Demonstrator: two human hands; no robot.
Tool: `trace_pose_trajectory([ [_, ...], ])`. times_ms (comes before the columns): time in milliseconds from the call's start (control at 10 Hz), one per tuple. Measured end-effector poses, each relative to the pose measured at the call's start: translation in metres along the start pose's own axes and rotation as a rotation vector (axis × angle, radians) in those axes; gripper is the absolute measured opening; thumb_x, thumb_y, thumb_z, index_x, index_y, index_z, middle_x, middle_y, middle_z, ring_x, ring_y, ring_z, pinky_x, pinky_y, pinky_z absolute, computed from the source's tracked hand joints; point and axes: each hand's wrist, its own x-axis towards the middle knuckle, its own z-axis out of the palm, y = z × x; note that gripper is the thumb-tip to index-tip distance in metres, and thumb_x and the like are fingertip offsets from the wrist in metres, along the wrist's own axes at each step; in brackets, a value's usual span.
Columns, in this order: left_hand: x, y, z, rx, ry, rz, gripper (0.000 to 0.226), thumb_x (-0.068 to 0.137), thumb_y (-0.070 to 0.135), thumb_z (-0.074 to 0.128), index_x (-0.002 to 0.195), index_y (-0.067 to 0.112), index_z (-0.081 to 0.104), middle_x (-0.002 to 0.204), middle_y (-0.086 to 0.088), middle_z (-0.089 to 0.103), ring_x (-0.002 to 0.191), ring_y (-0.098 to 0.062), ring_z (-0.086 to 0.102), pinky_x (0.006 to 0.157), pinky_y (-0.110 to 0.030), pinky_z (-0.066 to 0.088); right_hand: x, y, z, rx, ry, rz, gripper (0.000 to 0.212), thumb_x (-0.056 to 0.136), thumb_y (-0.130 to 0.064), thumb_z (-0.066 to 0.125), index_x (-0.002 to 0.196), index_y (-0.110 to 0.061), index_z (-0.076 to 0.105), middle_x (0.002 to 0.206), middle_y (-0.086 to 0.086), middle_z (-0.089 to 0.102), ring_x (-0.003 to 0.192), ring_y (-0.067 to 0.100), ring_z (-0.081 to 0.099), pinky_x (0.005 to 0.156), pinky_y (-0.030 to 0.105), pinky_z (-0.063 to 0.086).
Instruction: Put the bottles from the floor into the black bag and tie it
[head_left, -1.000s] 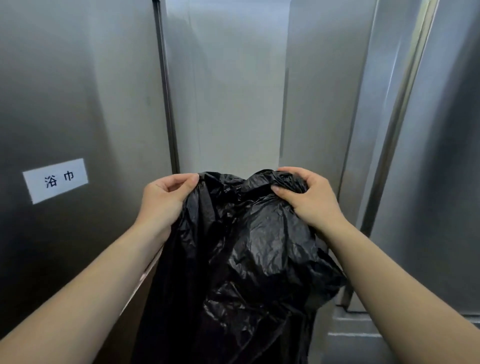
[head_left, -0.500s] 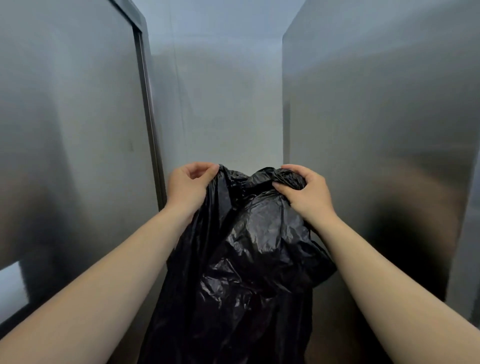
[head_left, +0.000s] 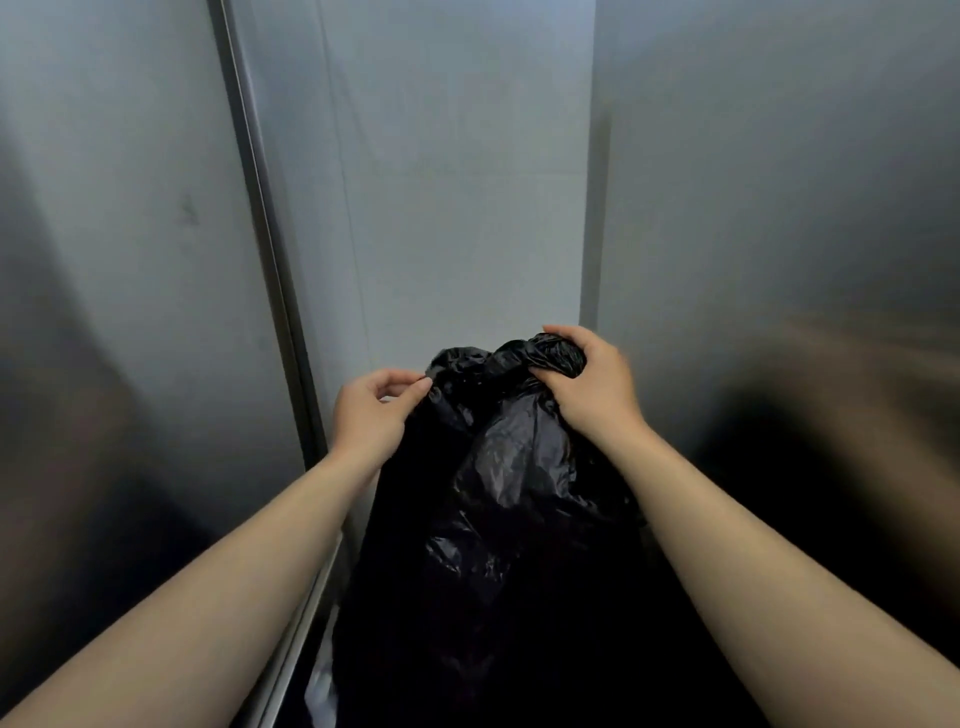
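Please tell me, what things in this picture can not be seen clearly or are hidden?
- Head view: contents of the black bag; the opaque plastic hides any bottles.
- Whether a knot is finished: the right hand covers the bunched top.
- Left hand: pinches the bag's edge; its fingertips are slightly blurred.
- Floor: blocked by the bag and forearms, cut off by the bottom edge.
- Pale scrap at the bottom: too dark to identify.

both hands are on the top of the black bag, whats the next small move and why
Probably cross the two gathered ends over each other to start the knot. The right hand is closed around a bunched, twisted end of the black bag, and the left hand pinches the other end by the fingertips. The top looks gathered, but no finished knot shows.
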Motion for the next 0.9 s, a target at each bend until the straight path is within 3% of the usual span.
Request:
trace_pose_trajectory([
  [100, -0.016, -0.046, 0.006, 0.101, -0.075, -0.071, 0.013, 0.077, 0.025, 0.075, 0.070, 0.032, 0.066, 0.071, 0.008, 0.065, 0.067, -0.012, 0.060, 0.068, -0.027, 0.049, -0.016, 0.035, 0.017, -0.090, -0.068, 0.038, 0.042, 0.076, -0.013, 0.076, 0.115, -0.021, 0.063, 0.096, -0.010, 0.061, 0.091, 0.004, 0.056, 0.073, -0.004, 0.034],
  [200, -0.031, -0.082, 0.009, 0.165, -0.110, -0.105, 0.013, 0.078, 0.025, 0.074, 0.074, 0.032, 0.065, 0.075, 0.010, 0.066, 0.070, -0.009, 0.062, 0.068, -0.024, 0.046, -0.033, 0.067, 0.030, -0.207, -0.180, 0.061, 0.045, 0.076, -0.017, 0.075, 0.118, -0.022, 0.061, 0.111, -0.002, 0.065, 0.101, 0.012, 0.058, 0.086, 0.014, 0.037],
  [300, -0.042, -0.102, 0.011, 0.192, -0.176, -0.196, 0.012, 0.080, 0.026, 0.072, 0.090, 0.024, 0.065, 0.090, 0.005, 0.068, 0.086, -0.015, 0.065, 0.077, -0.025, 0.048, -0.050, 0.089, 0.039, -0.311, -0.333, 0.135, 0.053, 0.079, -0.024, 0.073, 0.128, -0.020, 0.053, 0.126, 0.004, 0.059, 0.117, 0.021, 0.053, 0.094, 0.022, 0.036],
  [400, -0.051, -0.112, 0.014, 0.194, -0.271, -0.277, 0.036, 0.082, 0.026, 0.070, 0.114, 0.012, 0.059, 0.116, -0.006, 0.063, 0.102, -0.020, 0.061, 0.090, -0.029, 0.046, -0.063, 0.105, 0.042, -0.432, -0.496, 0.235, 0.070, 0.083, -0.038, 0.067, 0.142, -0.021, 0.034, 0.140, 0.008, 0.045, 0.130, 0.025, 0.041, 0.104, 0.031, 0.033],
  [500, -0.058, -0.112, 0.015, 0.243, -0.325, -0.306, 0.055, 0.083, 0.032, 0.068, 0.131, 0.016, 0.049, 0.131, -0.005, 0.054, 0.119, -0.023, 0.053, 0.095, -0.030, 0.041, -0.070, 0.105, 0.037, -0.483, -0.573, 0.302, 0.078, 0.085, -0.047, 0.061, 0.148, -0.024, 0.020, 0.149, 0.010, 0.031, 0.134, 0.026, 0.037, 0.105, 0.034, 0.033],
  [600, -0.059, -0.108, 0.016, 0.293, -0.358, -0.269, 0.060, 0.083, 0.040, 0.066, 0.136, 0.021, 0.044, 0.137, -0.003, 0.050, 0.127, -0.022, 0.046, 0.096, -0.030, 0.037, -0.073, 0.098, 0.027, -0.495, -0.570, 0.294, 0.080, 0.085, -0.051, 0.058, 0.149, -0.024, 0.018, 0.154, 0.008, 0.020, 0.138, 0.026, 0.031, 0.108, 0.034, 0.030],
  [900, -0.058, -0.058, 0.009, 0.516, -0.435, -0.010, 0.059, 0.084, 0.049, 0.059, 0.135, 0.023, 0.046, 0.141, -0.002, 0.049, 0.130, -0.018, 0.043, 0.103, -0.027, 0.032, -0.077, 0.051, -0.005, -0.513, -0.509, 0.172, 0.076, 0.085, -0.051, 0.059, 0.145, -0.016, 0.028, 0.154, 0.007, 0.024, 0.141, 0.022, 0.025, 0.111, 0.033, 0.024],
])
